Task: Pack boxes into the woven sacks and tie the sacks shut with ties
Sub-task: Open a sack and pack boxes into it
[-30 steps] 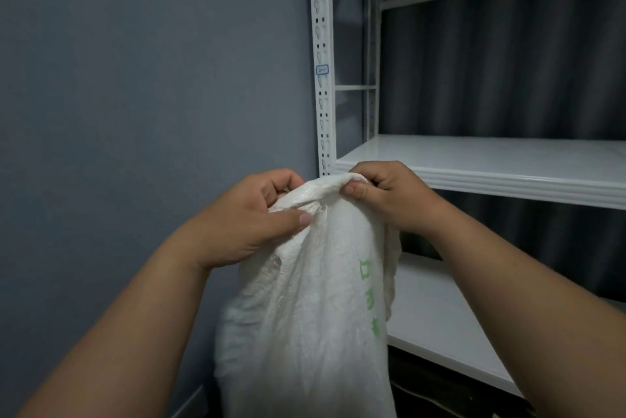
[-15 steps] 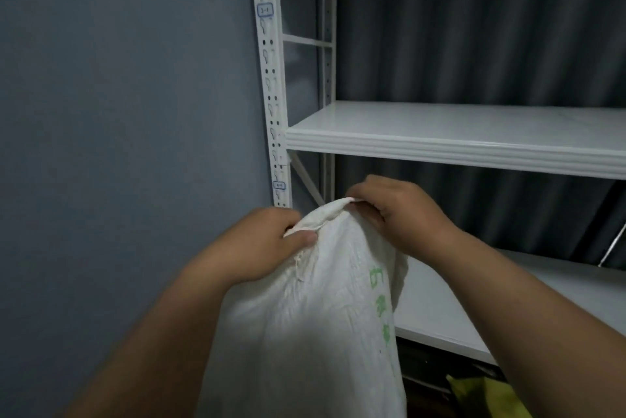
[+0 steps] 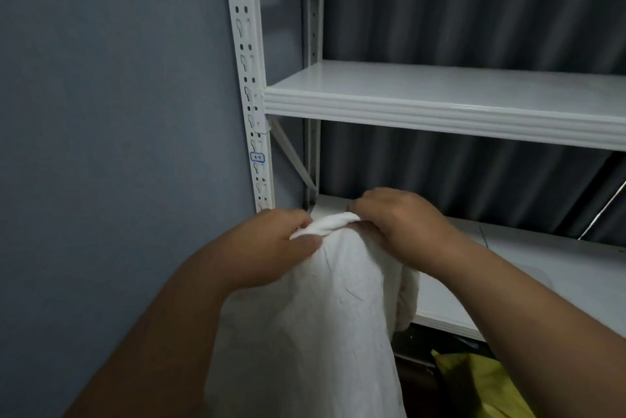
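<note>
The left hand (image 3: 271, 245) and right hand (image 3: 396, 217) both pinch the bunched top edge of the white woven sack (image 3: 318, 316), which hangs in front of the white shelving rack (image 3: 440, 106), whose left post bears a small blue-bordered label (image 3: 257, 157) possibly reading "3-1".

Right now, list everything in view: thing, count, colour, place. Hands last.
woven sack: one, white, hanging centre, top edge bunched between both hands
shelving rack: one, white, right of centre, two shelf boards visible
rack label: one, blue-edged, on the front upright
wall: grey-blue, left
curtain: dark grey, behind the rack
yellow bag: one, bottom right, under the lower shelf
left hand: gripping the sack top
right hand: gripping the sack top
</note>
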